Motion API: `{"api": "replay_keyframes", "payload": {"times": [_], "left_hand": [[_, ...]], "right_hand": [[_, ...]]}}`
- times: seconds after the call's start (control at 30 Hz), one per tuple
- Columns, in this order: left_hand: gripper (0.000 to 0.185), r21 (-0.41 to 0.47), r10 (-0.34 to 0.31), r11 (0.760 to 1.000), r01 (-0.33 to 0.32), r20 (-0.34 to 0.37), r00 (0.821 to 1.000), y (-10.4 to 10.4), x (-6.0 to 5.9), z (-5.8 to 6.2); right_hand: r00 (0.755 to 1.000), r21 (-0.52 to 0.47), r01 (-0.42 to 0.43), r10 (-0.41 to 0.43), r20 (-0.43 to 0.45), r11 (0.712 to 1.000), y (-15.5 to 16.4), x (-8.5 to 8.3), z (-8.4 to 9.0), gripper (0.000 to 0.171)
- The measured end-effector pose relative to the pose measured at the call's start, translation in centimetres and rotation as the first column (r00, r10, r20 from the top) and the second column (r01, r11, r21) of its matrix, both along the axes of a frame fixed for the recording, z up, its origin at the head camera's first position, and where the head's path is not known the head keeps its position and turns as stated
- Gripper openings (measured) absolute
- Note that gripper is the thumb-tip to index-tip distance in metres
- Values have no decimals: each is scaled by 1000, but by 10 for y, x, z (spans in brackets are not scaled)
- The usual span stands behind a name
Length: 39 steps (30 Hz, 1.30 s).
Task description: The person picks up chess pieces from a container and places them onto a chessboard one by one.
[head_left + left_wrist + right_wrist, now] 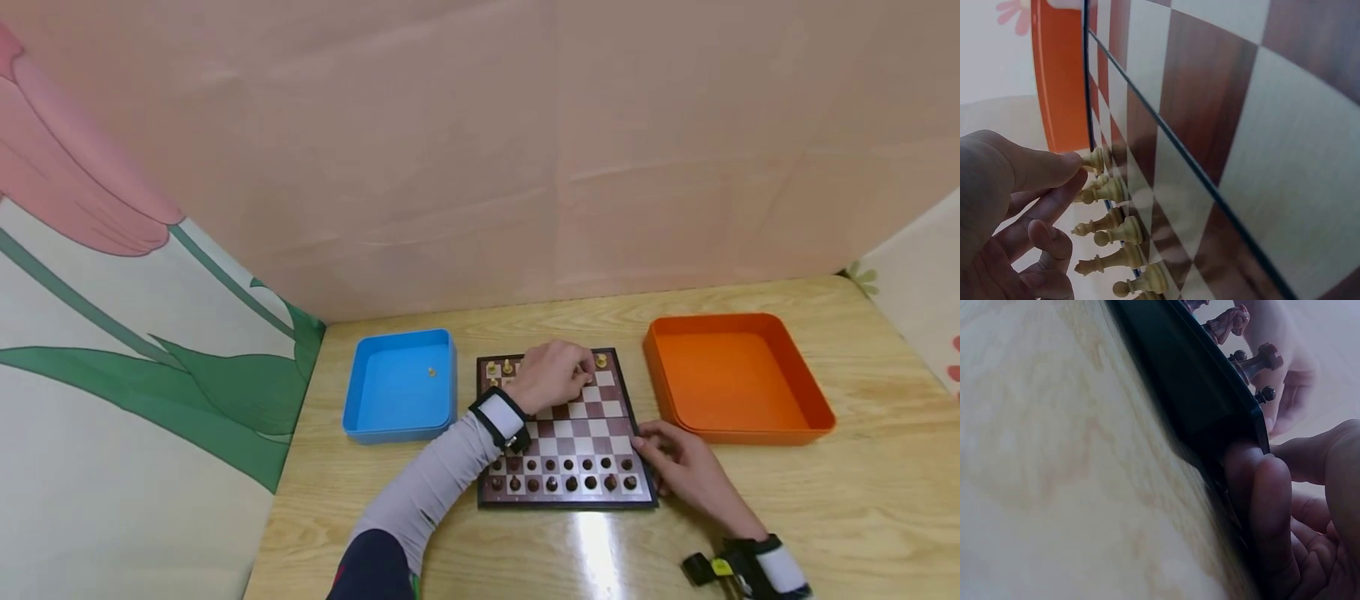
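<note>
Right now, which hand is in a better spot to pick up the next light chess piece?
The left hand: its fingertips already pinch a light piece at the far rows. The right hand grips the chessboard edge.

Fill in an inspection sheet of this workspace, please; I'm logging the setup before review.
Surface: wooden table, with glare near the front edge.
Job's things: chessboard; dark pieces on the near rows; light pieces at the far edge.
Clutter: blue tray holding one small piece; orange tray.
Hands: left hand pinches a light piece; right hand grips the board's edge.
Cables: nothing seen.
Surroundings: pink backdrop; flower-print panel on the left.
</note>
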State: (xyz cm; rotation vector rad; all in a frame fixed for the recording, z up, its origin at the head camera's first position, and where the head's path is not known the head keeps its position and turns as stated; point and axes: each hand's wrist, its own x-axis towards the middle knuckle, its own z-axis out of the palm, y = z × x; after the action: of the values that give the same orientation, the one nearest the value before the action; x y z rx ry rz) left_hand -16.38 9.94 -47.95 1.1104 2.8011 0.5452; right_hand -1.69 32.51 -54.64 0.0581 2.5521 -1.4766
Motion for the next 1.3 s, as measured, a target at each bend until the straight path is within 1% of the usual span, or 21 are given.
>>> {"api": "replay_keyframes", "payload": {"times": [0.13, 0.23, 0.43, 0.57, 0.7, 0.8, 0.93, 1.03, 1.1, 1.2, 1.3], "left_hand": [[11, -1, 10, 1000, -10, 9, 1000, -3, 0, -3], [11, -1, 15, 1000, -15, 2, 1000, -5, -1, -4], [12, -1, 39, 999, -39, 9, 999, -8, -1, -1], [14, -1, 73, 997, -73, 10, 997, -12, 0, 6], [15, 43, 104, 994, -105, 17, 994, -20, 3, 17], [17, 92, 137, 986, -139, 22, 990, -28, 5, 27], [19, 130, 208, 970, -207, 8, 978, -44, 8, 40], [19, 140, 268, 954, -265, -8, 963, -61, 9, 48], [20, 146, 311, 941, -306, -17, 950, -73, 9, 53], [22, 177, 368, 915, -362, -3, 930, -91, 9, 59], [22, 207, 417, 888, -410, 10, 909, -107, 9, 60]], "right_hand": [[1000, -4, -16, 16, -2, 1000, 0, -2, 0, 41], [1000, -5, -26, 26, -7, 1000, -1, -3, 1, 42], [999, -5, -32, 32, 4, 999, -2, -5, 1, 42], [999, 4, -35, 34, 15, 999, -2, -5, 2, 43], [999, 22, -34, 34, 24, 999, 0, -4, 3, 44], [999, 43, -20, 19, 34, 999, 4, 0, 2, 46], [1000, 53, -8, 7, 31, 999, 10, 3, 0, 49], [1000, 47, -10, 9, 23, 999, 11, 4, -1, 49], [1000, 47, -13, 12, 21, 999, 12, 4, -1, 49], [1000, 51, -12, 11, 24, 999, 12, 3, -1, 49], [999, 52, -14, 12, 31, 999, 13, 2, -1, 50]]}}
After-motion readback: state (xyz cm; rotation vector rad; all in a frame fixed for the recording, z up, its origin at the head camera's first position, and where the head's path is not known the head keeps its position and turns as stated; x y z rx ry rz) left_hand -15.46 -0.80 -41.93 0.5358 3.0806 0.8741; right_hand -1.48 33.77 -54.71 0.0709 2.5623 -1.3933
